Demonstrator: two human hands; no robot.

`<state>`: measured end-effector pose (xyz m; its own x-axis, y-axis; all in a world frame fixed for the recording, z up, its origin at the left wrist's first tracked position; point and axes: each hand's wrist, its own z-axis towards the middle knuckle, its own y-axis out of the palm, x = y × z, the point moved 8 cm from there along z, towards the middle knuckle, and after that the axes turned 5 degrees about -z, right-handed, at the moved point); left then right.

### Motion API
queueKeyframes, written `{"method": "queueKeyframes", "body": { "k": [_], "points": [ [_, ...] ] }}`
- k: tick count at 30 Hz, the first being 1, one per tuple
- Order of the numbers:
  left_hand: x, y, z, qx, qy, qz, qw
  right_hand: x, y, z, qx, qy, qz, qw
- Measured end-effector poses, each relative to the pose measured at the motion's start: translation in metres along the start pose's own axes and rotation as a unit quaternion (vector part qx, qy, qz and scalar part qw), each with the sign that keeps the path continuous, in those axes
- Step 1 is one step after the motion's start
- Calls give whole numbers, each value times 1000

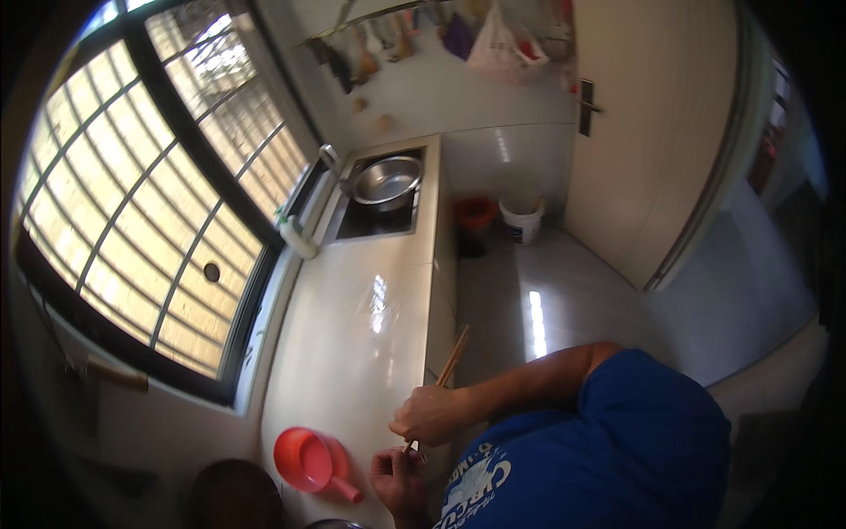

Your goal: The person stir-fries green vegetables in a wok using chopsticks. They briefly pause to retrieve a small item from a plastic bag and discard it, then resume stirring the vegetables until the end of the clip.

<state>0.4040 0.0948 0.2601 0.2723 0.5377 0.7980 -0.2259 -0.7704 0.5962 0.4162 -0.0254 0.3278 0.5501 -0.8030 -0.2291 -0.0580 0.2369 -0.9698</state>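
My right hand (431, 414) is closed around a bundle of thin wooden chopsticks (452, 357). They slant up past the counter's front edge, over the floor. Just below it, my left hand (398, 477) has its fingertips on the lower end of the chopsticks. A small bright spot shows between the hands, too unclear to name. To the left of my left hand, a red plastic dipper (310, 461) rests on the light countertop (344, 344), its handle pointing toward that hand.
A steel basin (386, 180) sits on the built-in cooktop (377, 221) at the counter's far end. A white bottle (299, 238) stands by the barred window (152, 218). On the floor are a white bucket (522, 221) and a red container (474, 211), near a door (648, 132).
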Motion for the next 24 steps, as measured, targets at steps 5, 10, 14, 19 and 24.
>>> {"method": "queueKeyframes", "body": {
  "k": [5,10,14,19,24],
  "points": [
    [3,-30,0,55,-29,94,994,-16,28,20,-38,-29,61,997],
    [9,-49,-14,74,25,212,974,-44,39,38,-126,-74,34,989],
    [7,-63,-34,113,109,171,973,-59,61,54,-112,-131,7,985],
    [7,-71,-68,220,138,156,953,-88,82,65,-126,-248,21,960],
    [1,-66,-113,363,184,169,898,-121,86,59,-132,-375,87,913]
  ]
}}
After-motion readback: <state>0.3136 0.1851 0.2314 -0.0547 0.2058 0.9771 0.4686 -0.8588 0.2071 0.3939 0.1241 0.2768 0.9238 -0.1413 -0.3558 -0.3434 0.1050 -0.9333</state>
